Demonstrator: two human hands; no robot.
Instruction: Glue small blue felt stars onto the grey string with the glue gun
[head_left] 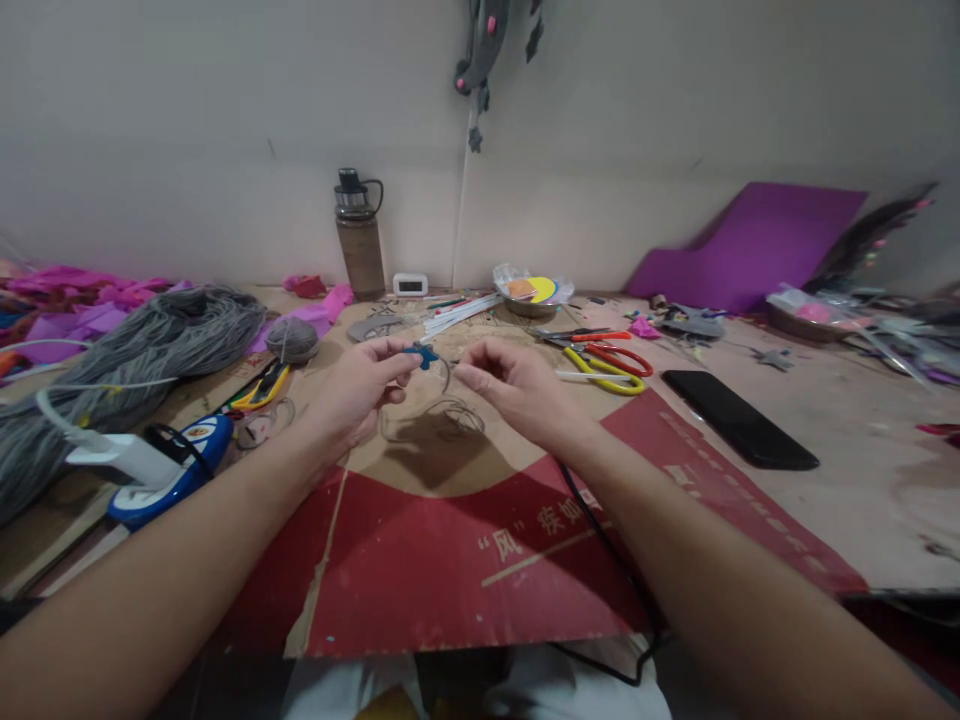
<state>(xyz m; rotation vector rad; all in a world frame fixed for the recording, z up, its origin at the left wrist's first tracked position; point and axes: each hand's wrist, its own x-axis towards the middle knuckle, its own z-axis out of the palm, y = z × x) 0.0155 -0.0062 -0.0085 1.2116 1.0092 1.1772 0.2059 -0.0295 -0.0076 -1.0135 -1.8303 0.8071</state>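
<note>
Between its thumb and fingertips my left hand (373, 385) pinches a small blue star (424, 356), apparently soft. Just to the right, my right hand (514, 385) has thumb and forefinger pressed together on the end of a thin grey thread (448, 375). Whether a needle is also in that pinch is too small to tell. Below both hands, loose thread coils (459, 415) lie on the cardboard sheet (450, 560), whose near part is red with white lettering.
Scissors with yellow handles (604, 372) and red-handled scissors (619, 358) lie right of my hands, near a black phone (739, 418). A bottle (360, 240) stands behind. Left are grey yarn (161, 345), a yarn ball (292, 340) and a blue power strip (172, 480).
</note>
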